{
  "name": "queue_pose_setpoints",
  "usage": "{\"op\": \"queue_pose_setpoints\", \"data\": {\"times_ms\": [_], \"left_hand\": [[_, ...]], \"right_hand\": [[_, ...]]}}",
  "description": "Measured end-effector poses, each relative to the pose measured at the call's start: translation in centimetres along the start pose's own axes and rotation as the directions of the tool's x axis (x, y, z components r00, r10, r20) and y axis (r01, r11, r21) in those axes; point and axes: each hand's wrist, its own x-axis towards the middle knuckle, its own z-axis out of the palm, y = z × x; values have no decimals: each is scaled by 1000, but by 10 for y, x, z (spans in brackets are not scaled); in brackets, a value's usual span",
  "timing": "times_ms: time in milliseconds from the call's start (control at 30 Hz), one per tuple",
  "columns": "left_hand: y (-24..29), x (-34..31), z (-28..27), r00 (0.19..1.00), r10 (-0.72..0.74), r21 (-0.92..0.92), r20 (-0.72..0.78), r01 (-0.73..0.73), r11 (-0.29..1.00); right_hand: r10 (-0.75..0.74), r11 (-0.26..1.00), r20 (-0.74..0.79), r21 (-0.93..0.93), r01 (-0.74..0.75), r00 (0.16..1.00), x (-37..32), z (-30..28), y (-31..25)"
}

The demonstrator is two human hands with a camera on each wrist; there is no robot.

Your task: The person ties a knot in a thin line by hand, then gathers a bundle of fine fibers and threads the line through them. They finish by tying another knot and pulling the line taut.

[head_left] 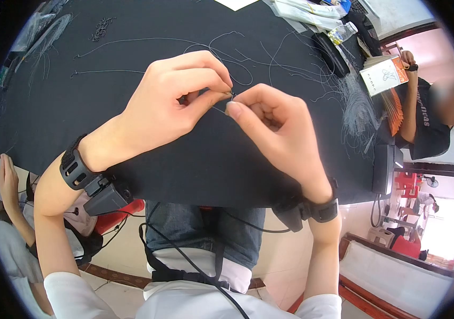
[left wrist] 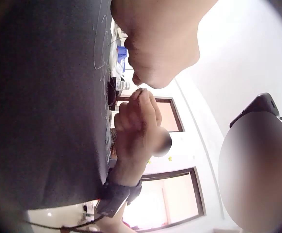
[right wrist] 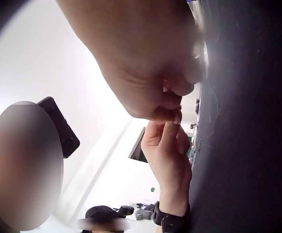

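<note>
Evidently, the left hand point(head_left: 171, 103) and right hand point(head_left: 282, 119) each pinch a thin line point(head_left: 219, 110), fingertips meeting above the black table point(head_left: 195, 170). Steady grips and slight tension should serve best. Its visible stretch slants down rightward in the head view; ends unclear. Farther right lies a pale tangle point(head_left: 358, 111).

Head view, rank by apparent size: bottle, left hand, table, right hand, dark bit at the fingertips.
Largest to smallest:
1. Table
2. Left hand and right hand: too alike to rank
3. Bottle, farther off, so it may look smaller
4. Dark bit
</note>
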Motion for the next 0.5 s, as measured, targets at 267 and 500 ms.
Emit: {"op": "queue_pose_setpoints", "data": {"times_ms": [267,500], "left_hand": [[0,1,1,997,60,-5,56,-60,998],[2,0,3,994,78,-49,77,-75,996]], "right_hand": [[-3,999,-11,36,3,1000,0,-11,-2],[-39,989,98,148,25,994,3,-8,6]]}}
